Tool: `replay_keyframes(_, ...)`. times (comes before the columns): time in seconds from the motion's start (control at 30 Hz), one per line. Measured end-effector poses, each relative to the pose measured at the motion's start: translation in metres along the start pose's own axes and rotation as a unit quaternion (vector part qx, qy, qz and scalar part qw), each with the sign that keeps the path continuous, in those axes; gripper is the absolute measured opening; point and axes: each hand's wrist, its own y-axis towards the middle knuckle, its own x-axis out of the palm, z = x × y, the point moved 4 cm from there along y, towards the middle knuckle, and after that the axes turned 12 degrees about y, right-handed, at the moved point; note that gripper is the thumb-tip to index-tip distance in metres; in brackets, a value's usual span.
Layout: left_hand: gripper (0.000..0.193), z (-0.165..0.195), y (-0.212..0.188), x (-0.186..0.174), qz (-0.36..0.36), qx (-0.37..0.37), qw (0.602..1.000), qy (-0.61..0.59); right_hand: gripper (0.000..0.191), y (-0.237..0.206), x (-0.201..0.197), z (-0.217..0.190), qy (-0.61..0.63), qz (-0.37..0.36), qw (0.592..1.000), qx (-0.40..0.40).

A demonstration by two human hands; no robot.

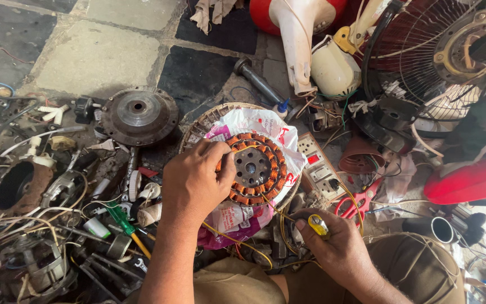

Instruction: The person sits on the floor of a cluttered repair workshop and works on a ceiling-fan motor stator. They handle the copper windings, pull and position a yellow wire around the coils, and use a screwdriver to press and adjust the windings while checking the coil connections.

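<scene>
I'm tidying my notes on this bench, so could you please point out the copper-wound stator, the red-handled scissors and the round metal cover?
stator (262,181): head view, on the copper windings at its lower right.
scissors (354,205): head view, on a red handle loop.
cover (139,115): head view, on its flat face near the hub.

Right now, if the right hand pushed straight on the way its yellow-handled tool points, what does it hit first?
Probably the copper-wound stator: the right hand aims its yellow-handled tool up and left toward it, where the left hand steadies it. Depth is unclear; yellow wires may lie between.
</scene>
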Motion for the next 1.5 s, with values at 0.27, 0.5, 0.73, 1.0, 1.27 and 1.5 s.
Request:
replay_keyframes(0.27, 0.010, -0.001, 0.000, -0.001, 0.000, 0.003, 1.000, -0.005, 0.027, 0.001, 0.000, 0.002, 0.019, 0.006, 1.000, -0.005)
replay_keyframes(0.5, 0.009, -0.002, 0.000, 0.000, 0.001, 0.006, 1.000, -0.002, 0.023, 0.003, -0.018, 0.000, 0.062, 0.062, 0.995, -0.053)
replay_keyframes(0.73, 0.009, -0.001, 0.001, 0.001, 0.001, 0.005, 1.000, -0.006, 0.023, 0.009, -0.026, 0.000, 0.054, 0.083, 0.994, -0.034)
replay_keyframes(1.0, 0.009, -0.001, -0.001, 0.002, 0.009, 0.012, 1.000, -0.006, 0.023, 0.018, -0.022, -0.005, 0.002, 0.033, 0.995, -0.091)
replay_keyframes(1.27, 0.010, -0.002, 0.000, 0.002, -0.004, 0.005, 1.000, 0.002, 0.025, 0.021, -0.035, 0.001, 0.025, 0.062, 0.996, -0.060)
replay_keyframes(1.5, 0.009, 0.000, 0.001, 0.001, -0.001, 0.007, 1.000, -0.007, 0.027, 0.019, -0.043, 0.000, 0.026, 0.078, 0.995, -0.051)
